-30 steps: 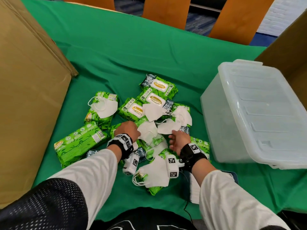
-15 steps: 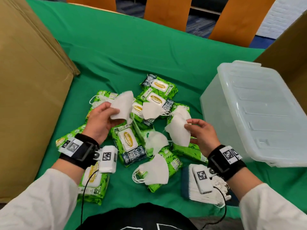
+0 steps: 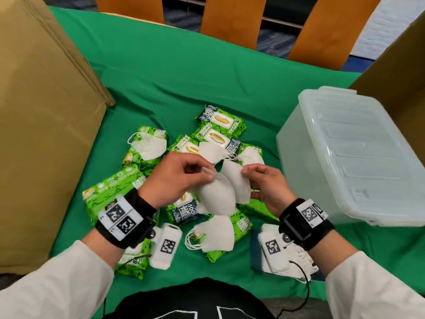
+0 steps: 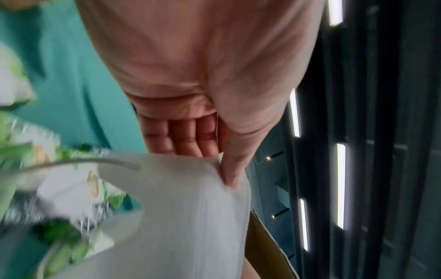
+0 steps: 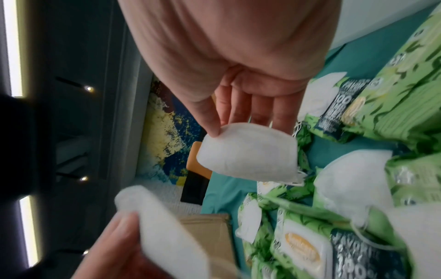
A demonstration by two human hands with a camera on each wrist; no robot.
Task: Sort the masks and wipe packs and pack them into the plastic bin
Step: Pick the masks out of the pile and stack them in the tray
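Note:
Over the pile, my left hand pinches a folded white mask by its top edge; the left wrist view shows the thumb pressed on that mask. My right hand pinches a second white mask right beside the first, the two overlapping; in the right wrist view its thumb and fingers hold this mask. Below lie several green wipe packs and loose masks on the green cloth. The translucent plastic bin stands at the right with its lid on.
A large cardboard box fills the left side and another cardboard box stands behind the bin. Orange chair backs line the far table edge. A stack of white masks on a blue pad lies under my right wrist.
Both hands rose from the pile, each with a white mask, then came together at the middle, so the two masks now overlap.

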